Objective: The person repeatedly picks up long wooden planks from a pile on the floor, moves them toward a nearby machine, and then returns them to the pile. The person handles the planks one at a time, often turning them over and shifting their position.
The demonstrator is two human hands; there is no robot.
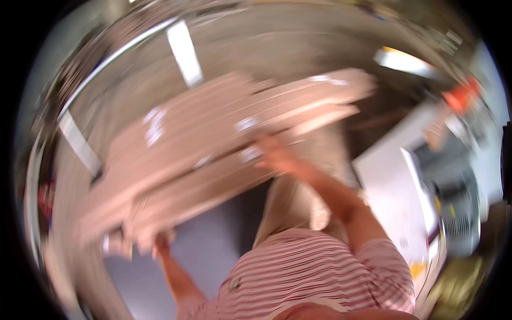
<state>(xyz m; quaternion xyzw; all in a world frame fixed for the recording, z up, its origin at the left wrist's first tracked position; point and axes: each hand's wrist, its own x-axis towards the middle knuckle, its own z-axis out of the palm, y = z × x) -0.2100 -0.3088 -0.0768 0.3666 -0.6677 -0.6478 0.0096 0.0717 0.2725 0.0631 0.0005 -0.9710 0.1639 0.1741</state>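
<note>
Motion smears the whole picture. Several long brown boards (176, 128), with small white labels on them, lie side by side at a slant in front of me. The nearest one, a narrow brown board (208, 192), is between my two hands. At its left end my left hand (163, 240) is closed on the edge, its fingers blurred. Toward the right end, beside a white label (250, 154), my right hand (277, 154) grips the same board with fingers over its top. Whether this board rests on something underneath is hidden.
A dark grey flat surface (208, 240) lies below the near board. To the right are a white panel (392, 176), a grey machine or case (456, 197) and an orange object (461, 96). White metal bars (185, 53) stick out beyond the boards.
</note>
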